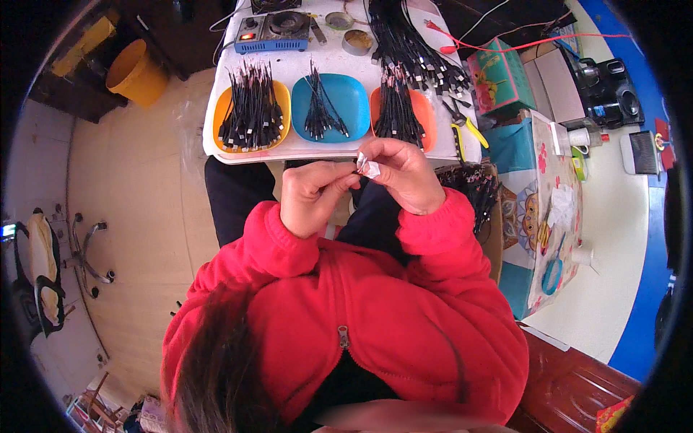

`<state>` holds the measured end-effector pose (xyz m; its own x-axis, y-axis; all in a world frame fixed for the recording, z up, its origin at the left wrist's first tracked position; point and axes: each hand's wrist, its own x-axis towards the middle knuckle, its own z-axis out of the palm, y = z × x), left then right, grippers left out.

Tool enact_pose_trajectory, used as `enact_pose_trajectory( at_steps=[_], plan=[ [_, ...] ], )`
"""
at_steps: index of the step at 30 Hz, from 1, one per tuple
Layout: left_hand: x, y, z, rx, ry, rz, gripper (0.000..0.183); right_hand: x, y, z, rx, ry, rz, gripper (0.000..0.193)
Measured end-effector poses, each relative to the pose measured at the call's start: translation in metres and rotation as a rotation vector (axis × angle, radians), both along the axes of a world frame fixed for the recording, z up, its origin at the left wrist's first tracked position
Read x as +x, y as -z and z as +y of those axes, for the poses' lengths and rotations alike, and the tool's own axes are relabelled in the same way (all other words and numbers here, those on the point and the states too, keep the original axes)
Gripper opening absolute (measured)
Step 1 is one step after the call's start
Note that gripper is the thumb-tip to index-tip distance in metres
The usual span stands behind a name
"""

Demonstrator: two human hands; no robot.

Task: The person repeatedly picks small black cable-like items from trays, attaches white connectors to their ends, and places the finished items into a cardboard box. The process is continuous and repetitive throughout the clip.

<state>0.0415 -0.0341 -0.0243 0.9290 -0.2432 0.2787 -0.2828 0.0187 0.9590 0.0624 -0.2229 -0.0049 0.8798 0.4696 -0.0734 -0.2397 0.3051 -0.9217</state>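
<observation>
Just off the near edge of the table, my left hand [310,195] and my right hand [406,175] meet with fingertips pinched together. A small dark bit shows between them, too small and hidden to name. White tape wraps the thumb and index finger of the right hand. Beyond the hands stand three dishes. In the yellow dish [286,108] lies a thick bundle of short black cables [250,112] with pale plugs. The blue dish [345,90] has only a few such cables [317,108]. Another bundle of black cables [398,115] fills the orange dish [426,119].
A blue soldering-type heater [271,45] and a round tin [356,42] stand farther back. More black cables [415,43] spread at the back right. Yellow-handled cutters [469,133] lie at the table's right edge. Beside my right arm, a carton [496,238] holds more cables.
</observation>
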Motion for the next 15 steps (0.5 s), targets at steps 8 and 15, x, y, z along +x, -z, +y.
enact_pose_trajectory(
  at_steps=[8, 15],
  plan=[
    [0.009, 0.013, 0.001, -0.106, 0.066, 0.253, 0.012, -0.002, -0.005, 0.006, -0.677, 0.249, -0.801, 0.007],
    [-0.002, 0.010, -0.001, -0.264, 0.051, 0.250, 0.012, -0.016, 0.010, 0.026, 0.064, 0.226, 0.155, 0.009]
  ],
)
